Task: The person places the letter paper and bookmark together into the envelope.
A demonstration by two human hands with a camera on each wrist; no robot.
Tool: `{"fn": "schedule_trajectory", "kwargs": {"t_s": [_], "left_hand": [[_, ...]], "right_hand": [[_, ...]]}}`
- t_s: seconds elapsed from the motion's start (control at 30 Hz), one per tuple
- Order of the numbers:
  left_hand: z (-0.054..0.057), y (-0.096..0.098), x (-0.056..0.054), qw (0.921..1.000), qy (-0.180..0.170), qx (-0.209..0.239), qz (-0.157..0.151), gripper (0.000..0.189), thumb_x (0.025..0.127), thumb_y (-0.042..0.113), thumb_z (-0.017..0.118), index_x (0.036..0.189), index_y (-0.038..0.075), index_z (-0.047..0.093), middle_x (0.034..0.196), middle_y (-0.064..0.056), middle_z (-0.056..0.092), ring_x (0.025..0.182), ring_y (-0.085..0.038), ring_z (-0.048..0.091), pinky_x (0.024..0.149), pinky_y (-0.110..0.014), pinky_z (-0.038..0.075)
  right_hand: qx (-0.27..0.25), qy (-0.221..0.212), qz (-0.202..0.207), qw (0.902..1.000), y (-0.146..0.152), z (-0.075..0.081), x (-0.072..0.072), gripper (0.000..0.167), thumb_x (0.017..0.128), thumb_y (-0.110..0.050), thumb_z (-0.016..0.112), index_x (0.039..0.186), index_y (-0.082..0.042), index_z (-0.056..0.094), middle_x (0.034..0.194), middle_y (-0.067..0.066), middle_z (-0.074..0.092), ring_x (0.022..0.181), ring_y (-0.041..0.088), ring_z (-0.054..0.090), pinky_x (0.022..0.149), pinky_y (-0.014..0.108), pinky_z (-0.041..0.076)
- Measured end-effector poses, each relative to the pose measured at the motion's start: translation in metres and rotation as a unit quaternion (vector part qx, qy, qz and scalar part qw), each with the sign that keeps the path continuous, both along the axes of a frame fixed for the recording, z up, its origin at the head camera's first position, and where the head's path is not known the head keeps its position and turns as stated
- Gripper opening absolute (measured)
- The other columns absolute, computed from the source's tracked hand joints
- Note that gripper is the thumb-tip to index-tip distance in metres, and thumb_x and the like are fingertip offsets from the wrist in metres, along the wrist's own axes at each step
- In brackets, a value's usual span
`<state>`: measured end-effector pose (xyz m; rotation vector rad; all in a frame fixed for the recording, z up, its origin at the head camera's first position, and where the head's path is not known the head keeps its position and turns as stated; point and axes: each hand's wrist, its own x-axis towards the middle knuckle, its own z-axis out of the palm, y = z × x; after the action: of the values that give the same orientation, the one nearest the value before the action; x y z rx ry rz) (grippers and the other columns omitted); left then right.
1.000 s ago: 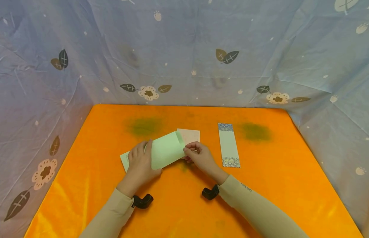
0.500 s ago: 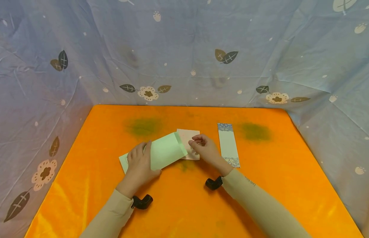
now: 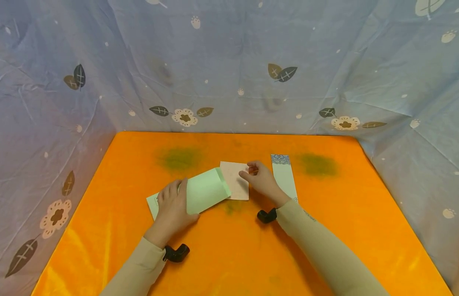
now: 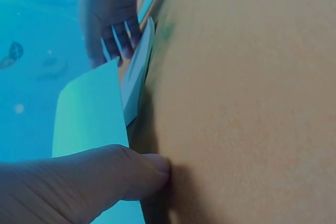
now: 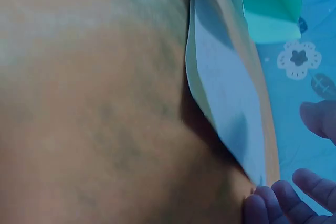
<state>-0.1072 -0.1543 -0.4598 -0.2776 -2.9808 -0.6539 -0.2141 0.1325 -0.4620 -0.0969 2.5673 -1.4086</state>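
A pale green envelope [image 3: 207, 189] lies tilted in my left hand [image 3: 172, 207], which grips it across its left part, thumb along the near edge. Its mouth faces right and gapes in the right wrist view, where the envelope [image 5: 270, 3] is at the top. Partly behind that mouth is a pinkish folded paper [image 3: 235, 181] on the table. At the paper's right edge is my right hand [image 3: 263, 181], its thumb apart from loosely bent fingers. In the right wrist view, its fingertips [image 5: 257, 211] are right at the corner of the folded paper [image 5: 226, 82], whose layers spread slightly.
A long white strip [image 3: 283, 176] with blue patterned ends lies to the right, its lower end partly hidden by my right forearm. An orange cloth [image 3: 229, 255] covers the table. Grey-blue flowered curtains [image 3: 222, 53] stand around its back and sides.
My right hand has left the envelope's mouth and moved right and away from me to the folded paper's right edge, uncovering more of that paper. The left hand stays almost still on the envelope.
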Motion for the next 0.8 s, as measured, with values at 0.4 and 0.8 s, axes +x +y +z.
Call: {"fn": "schedule_trajectory", "kwargs": {"t_s": [0.4, 0.8], "left_hand": [[0.002, 0.003, -0.001, 0.9983, -0.05, 0.016, 0.026, 0.112, 0.068, 0.039, 0.087, 0.15, -0.002, 0.023, 0.144, -0.027, 0.026, 0.129, -0.046, 0.023, 0.105, -0.061, 0.013], [0.005, 0.002, -0.005, 0.9921, -0.114, 0.031, 0.044, 0.112, 0.071, 0.037, 0.086, 0.15, -0.005, 0.018, 0.145, -0.03, 0.022, 0.131, -0.048, 0.019, 0.104, -0.062, 0.012]], "right_hand": [[0.029, -0.028, 0.018, 0.999, 0.006, -0.01, -0.015, 0.065, 0.086, -0.038, 0.073, 0.138, -0.009, 0.047, 0.114, 0.011, 0.051, 0.099, 0.027, 0.048, 0.083, 0.038, 0.044], [0.038, -0.059, 0.061, 0.9957, 0.006, -0.009, -0.025, 0.075, 0.084, -0.031, 0.078, 0.144, -0.009, 0.04, 0.099, 0.012, 0.041, 0.084, 0.024, 0.039, 0.07, 0.036, 0.033]]}}
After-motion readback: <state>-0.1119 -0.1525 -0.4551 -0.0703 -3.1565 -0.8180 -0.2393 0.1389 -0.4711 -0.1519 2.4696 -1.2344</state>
